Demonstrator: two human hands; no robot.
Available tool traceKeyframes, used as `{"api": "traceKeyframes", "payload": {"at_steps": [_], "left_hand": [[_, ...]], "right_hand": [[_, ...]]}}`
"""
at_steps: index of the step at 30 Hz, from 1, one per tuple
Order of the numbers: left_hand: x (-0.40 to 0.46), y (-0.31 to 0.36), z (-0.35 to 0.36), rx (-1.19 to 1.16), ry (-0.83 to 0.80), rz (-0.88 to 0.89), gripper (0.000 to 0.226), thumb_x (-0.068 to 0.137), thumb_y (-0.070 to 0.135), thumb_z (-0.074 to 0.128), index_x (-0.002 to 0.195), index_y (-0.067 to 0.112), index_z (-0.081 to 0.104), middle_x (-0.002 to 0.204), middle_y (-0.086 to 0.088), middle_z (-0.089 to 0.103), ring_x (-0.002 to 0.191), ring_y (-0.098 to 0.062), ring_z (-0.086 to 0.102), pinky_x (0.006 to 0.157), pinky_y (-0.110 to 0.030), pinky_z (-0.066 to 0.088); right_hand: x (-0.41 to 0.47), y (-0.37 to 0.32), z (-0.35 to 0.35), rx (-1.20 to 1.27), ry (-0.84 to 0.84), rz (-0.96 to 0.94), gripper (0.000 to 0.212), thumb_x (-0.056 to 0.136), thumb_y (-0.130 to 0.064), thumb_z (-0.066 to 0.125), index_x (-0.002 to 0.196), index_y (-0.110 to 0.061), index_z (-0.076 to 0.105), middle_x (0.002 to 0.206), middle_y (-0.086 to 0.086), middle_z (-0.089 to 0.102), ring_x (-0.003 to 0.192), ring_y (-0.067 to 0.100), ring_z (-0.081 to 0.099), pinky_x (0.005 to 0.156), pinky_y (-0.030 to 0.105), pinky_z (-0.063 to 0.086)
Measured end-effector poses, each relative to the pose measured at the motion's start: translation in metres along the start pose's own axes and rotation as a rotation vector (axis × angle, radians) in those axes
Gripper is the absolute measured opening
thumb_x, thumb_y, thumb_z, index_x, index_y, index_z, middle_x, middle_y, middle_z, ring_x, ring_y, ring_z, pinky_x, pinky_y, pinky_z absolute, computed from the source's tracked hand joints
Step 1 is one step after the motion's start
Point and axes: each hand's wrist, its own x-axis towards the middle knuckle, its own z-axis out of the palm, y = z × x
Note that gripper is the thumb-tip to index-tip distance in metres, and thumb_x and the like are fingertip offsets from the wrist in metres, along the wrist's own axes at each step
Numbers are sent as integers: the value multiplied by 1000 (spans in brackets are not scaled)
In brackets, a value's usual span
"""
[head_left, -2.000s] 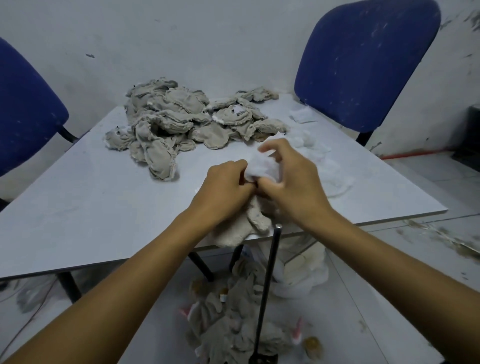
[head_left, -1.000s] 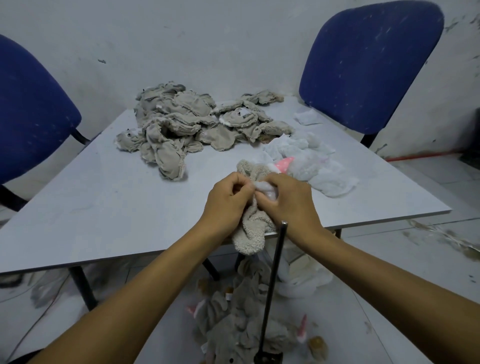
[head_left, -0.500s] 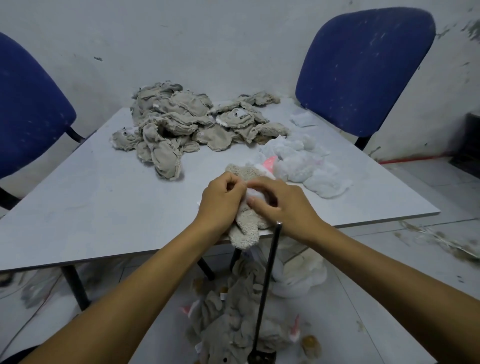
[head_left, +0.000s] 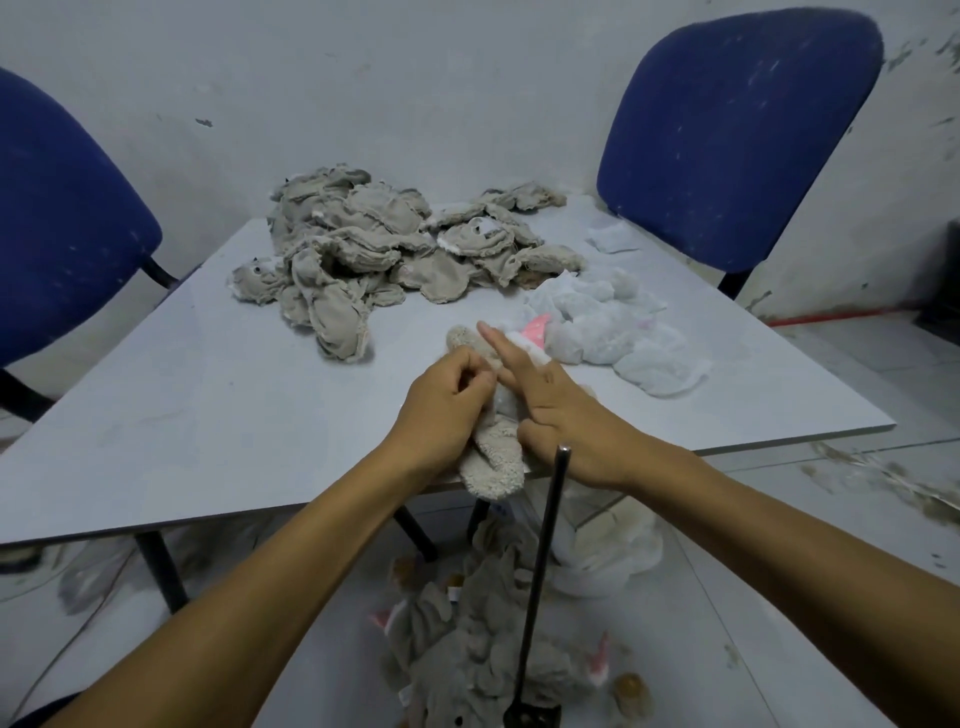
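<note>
A beige plush toy skin (head_left: 493, 457) lies at the front edge of the grey table (head_left: 208, 405), one end hanging over the edge. My left hand (head_left: 441, 410) grips its left side with curled fingers. My right hand (head_left: 561, 410) presses on its right side with the index finger stretched straight forward. White stuffing and a pink bit (head_left: 535, 330) show just beyond the fingers.
A heap of beige plush skins (head_left: 374, 249) lies at the back of the table, and a white fluffy pile (head_left: 618, 327) at the right. Blue chairs (head_left: 737, 130) flank the table. A black rod (head_left: 540, 582) stands in front, among more plush skins (head_left: 478, 644) on the floor.
Both hands lowered the toy skin from in front of me onto the table edge. My right hand went from pinching white stuffing to pressing with the index finger straight.
</note>
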Motion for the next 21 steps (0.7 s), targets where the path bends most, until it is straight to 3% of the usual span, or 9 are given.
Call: {"api": "traceKeyframes", "payload": {"at_steps": [2, 5, 7, 9, 11, 14, 16, 19, 21], "left_hand": [[4, 6, 5, 1, 32, -32, 13, 90, 31, 57, 83, 20, 57, 96, -6, 55, 89, -21, 54, 78, -34, 46], [8, 12, 12, 153, -28, -123, 22, 84, 50, 55, 99, 35, 48, 112, 2, 39, 115, -24, 43, 97, -42, 45], [8, 13, 12, 230, -54, -121, 22, 84, 44, 51, 105, 38, 47, 112, 2, 40, 116, -26, 42, 99, -45, 43], [8, 14, 12, 182, -32, -132, 17, 87, 29, 49, 103, 35, 52, 112, 0, 43, 115, -28, 46, 100, -47, 44], [6, 20, 10, 64, -16, -163, 17, 82, 26, 56, 96, 34, 55, 112, -3, 47, 110, -30, 53, 96, -50, 48], [8, 21, 10, -26, -50, -175, 28, 73, 23, 63, 95, 37, 53, 116, -7, 54, 90, -27, 60, 75, -43, 52], [11, 15, 10, -37, -32, -145, 35, 77, 8, 60, 95, 36, 52, 106, -5, 57, 70, -22, 56, 58, -37, 46], [11, 10, 10, -45, 67, -101, 37, 76, 1, 62, 89, 35, 54, 89, -2, 55, 57, -17, 52, 50, -33, 44], [11, 8, 12, 46, 131, -9, 34, 74, 3, 63, 89, 33, 54, 87, -1, 56, 64, -15, 55, 53, -28, 45]], "right_hand": [[-4, 3, -1, 138, 179, 39, 72, 87, -18, 45, 145, -54, 20, 115, 5, 69, 89, 17, 65, 79, 38, 51], [-7, 14, 2, 166, 448, 120, 41, 92, -5, 56, 122, -30, 42, 99, -4, 73, 62, 10, 64, 62, 27, 51], [-3, 13, 4, 38, 322, 87, 46, 90, 0, 52, 126, -25, 42, 90, -6, 67, 61, 6, 60, 62, 28, 47], [3, 8, 5, -35, 121, 31, 67, 84, 5, 47, 141, -26, 34, 97, -9, 54, 71, -9, 53, 62, 14, 38], [4, 9, 6, 22, 88, 5, 76, 79, 9, 46, 142, -31, 30, 98, -15, 53, 77, -17, 52, 64, 6, 38], [-3, 12, 5, 267, 438, 160, 58, 80, 11, 46, 119, -33, 40, 94, -11, 65, 70, 4, 64, 61, 14, 48], [-4, 13, 1, 183, 577, 268, 42, 86, -2, 57, 113, -29, 40, 107, 2, 55, 76, 17, 61, 63, 27, 51], [-1, 16, -5, -102, 328, 269, 58, 88, -27, 69, 133, -30, 34, 87, 1, 54, 69, 16, 55, 64, 36, 49], [1, 12, -6, -69, 269, 272, 62, 89, -23, 66, 140, -36, 33, 66, 3, 58, 63, 19, 58, 64, 39, 51]]}}
